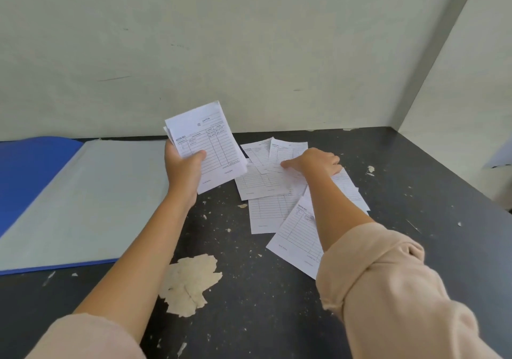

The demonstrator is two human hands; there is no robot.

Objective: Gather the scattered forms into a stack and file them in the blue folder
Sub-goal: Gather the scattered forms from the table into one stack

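My left hand (182, 166) holds a small stack of white forms (210, 142) upright above the dark table, thumb across the front sheet. Several more forms (266, 209) lie scattered and overlapping on the table to the right. My right hand (314, 162) rests palm down on the far sheets of that scatter, fingers pinching the edge of one form (285, 150). The blue folder (33, 170) lies open at the left, its clear inner pocket (91, 192) facing up.
The dark table (277, 303) has a large patch of peeled surface (191, 284) near its front middle and small flecks around. A pale wall stands behind and a white panel (457, 67) closes the right side.
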